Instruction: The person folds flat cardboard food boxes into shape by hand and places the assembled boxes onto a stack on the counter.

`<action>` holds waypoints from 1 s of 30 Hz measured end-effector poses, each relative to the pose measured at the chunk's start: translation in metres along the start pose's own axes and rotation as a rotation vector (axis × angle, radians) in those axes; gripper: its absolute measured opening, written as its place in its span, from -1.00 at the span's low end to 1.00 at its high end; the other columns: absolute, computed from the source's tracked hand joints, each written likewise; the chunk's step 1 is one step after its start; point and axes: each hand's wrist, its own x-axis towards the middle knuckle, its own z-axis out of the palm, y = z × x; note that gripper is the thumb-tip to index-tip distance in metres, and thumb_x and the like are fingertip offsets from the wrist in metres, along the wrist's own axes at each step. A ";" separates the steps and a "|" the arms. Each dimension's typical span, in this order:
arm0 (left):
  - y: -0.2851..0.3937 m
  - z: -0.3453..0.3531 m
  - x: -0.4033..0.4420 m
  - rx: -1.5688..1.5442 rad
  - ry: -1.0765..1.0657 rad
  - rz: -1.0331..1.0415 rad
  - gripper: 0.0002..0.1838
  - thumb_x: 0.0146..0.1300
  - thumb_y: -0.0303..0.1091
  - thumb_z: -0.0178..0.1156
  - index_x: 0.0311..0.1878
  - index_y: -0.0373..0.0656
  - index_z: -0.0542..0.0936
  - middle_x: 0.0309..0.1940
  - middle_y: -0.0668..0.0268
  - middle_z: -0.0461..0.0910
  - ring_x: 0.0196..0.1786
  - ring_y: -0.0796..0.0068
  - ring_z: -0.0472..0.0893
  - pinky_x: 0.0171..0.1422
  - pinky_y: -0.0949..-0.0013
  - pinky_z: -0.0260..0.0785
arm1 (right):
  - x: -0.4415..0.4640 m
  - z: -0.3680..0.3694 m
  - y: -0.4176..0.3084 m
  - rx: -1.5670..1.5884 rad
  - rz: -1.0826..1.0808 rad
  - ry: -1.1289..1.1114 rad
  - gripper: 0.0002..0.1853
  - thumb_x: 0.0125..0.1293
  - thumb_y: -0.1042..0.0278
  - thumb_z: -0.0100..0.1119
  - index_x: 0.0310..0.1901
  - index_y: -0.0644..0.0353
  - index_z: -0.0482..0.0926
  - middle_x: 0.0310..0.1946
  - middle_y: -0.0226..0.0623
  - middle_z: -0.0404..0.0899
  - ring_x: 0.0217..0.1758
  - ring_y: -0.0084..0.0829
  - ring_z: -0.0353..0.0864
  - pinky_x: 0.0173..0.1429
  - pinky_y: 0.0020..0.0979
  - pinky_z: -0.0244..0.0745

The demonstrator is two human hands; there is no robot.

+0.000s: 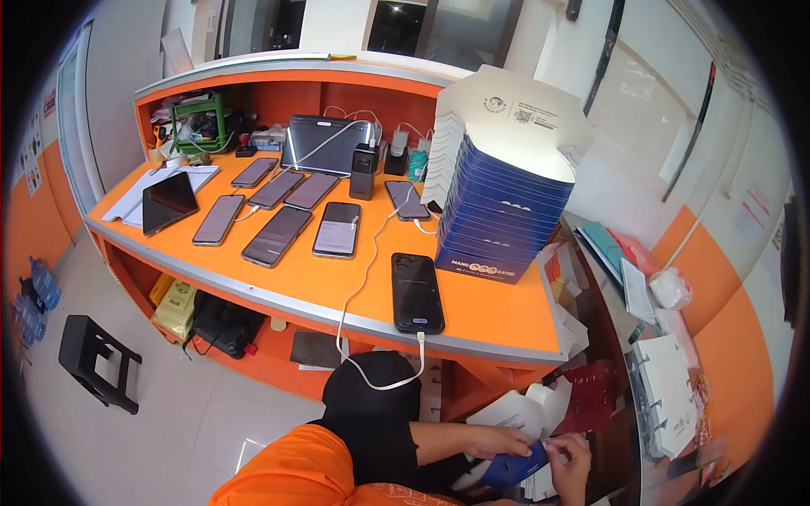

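Note:
Low at the right, beside the desk, my left hand point(503, 440) grips a blue paper food box point(516, 469) by its upper edge. My right hand point(570, 460) is pinched at the same box's right side, fingers bent. The box is partly hidden by my hands and tilted. Around it lie white cardboard flaps point(506, 411) and a dark red cardboard piece point(589, 396). Above, on the desk's right end, stands a tall stack of nested blue boxes point(506, 202) with white insides and open flaps.
Several phones lie on the orange desk point(295, 261); the nearest phone point(417, 291) has a white cable point(363, 291) hanging over the front edge. A laptop point(327, 143) and a tablet point(170, 202) are behind. A black stool point(99, 358) stands left. A side counter point(629, 337) holds folders and flat cardboard.

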 end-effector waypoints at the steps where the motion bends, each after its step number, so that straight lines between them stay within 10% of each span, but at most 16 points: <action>1: -0.006 -0.001 0.005 -0.051 0.017 0.054 -0.69 0.42 -0.19 0.28 0.14 -0.03 0.54 -0.14 0.55 0.54 -0.12 0.77 0.53 -0.03 0.59 0.43 | 0.002 -0.002 -0.010 -0.088 -0.075 0.095 -0.82 0.12 0.67 0.34 -0.21 0.30 0.67 -0.28 -0.19 0.61 -0.22 -0.33 0.64 -0.11 -0.39 0.56; 2: -0.010 -0.002 0.010 -0.090 0.064 0.047 -0.57 0.47 -0.20 0.23 0.33 -0.02 0.44 0.06 0.51 0.56 0.15 0.73 0.52 0.23 0.50 0.42 | 0.000 -0.006 -0.026 -0.217 -0.111 0.127 -0.75 0.07 0.70 0.28 -0.18 0.29 0.59 -0.14 -0.11 0.64 -0.03 -0.15 0.69 0.04 -0.27 0.61; 5: -0.028 0.011 0.015 -0.406 0.253 0.193 -0.56 0.45 -0.21 0.26 0.33 -0.02 0.45 0.11 0.49 0.56 0.15 0.70 0.55 0.32 0.49 0.43 | -0.020 -0.012 -0.029 -0.256 -0.087 -0.286 -0.10 0.08 0.26 0.59 0.44 0.03 0.29 0.59 -0.04 0.00 0.59 0.18 0.10 0.58 0.08 0.08; 9: -0.039 0.007 0.024 -0.493 0.247 0.309 -0.61 0.48 -0.24 0.23 0.30 -0.02 0.44 0.17 0.43 0.55 0.26 0.59 0.55 0.46 0.40 0.42 | -0.032 0.007 -0.016 -0.338 -0.163 -0.215 -0.30 0.18 0.41 0.48 0.36 0.12 0.40 0.40 0.07 0.37 0.40 0.17 0.42 0.41 -0.01 0.40; 12: -0.017 0.012 0.011 -0.488 0.281 0.334 -0.65 0.51 -0.27 0.16 0.29 -0.04 0.43 0.18 0.39 0.55 0.26 0.54 0.56 0.48 0.36 0.41 | -0.033 0.014 -0.006 -0.351 -0.256 0.023 -0.66 0.00 0.73 0.27 -0.13 0.30 0.55 -0.03 0.00 0.69 0.13 -0.02 0.71 0.19 -0.14 0.60; 18: 0.000 0.010 0.004 -0.420 0.414 0.423 -0.39 0.54 -0.33 0.05 0.53 -0.12 0.05 0.31 0.16 0.42 0.34 0.33 0.53 0.51 0.18 0.39 | -0.044 0.025 0.031 -0.002 -0.233 0.146 -0.73 0.16 0.80 0.20 -0.10 0.37 0.55 -0.02 0.15 0.71 0.13 0.00 0.74 0.24 -0.11 0.63; 22: -0.001 0.015 0.003 -0.296 0.428 0.504 -0.42 0.51 -0.33 0.17 0.44 -0.19 0.14 0.24 0.06 0.42 0.25 0.26 0.58 0.36 0.23 0.53 | -0.034 0.038 0.030 0.007 -0.169 0.378 -0.73 0.18 0.78 0.20 -0.08 0.38 0.62 -0.04 0.11 0.73 0.12 -0.01 0.75 0.25 -0.13 0.62; 30: -0.005 0.016 -0.009 -0.056 0.463 0.508 -0.56 0.55 -0.36 0.14 0.38 -0.13 0.27 0.13 0.32 0.50 0.20 0.51 0.55 0.32 0.32 0.48 | -0.005 0.033 -0.004 -0.270 -0.250 0.137 -0.53 -0.10 0.65 0.46 -0.05 0.11 0.81 0.24 -0.01 0.60 0.24 -0.04 0.67 0.26 -0.20 0.62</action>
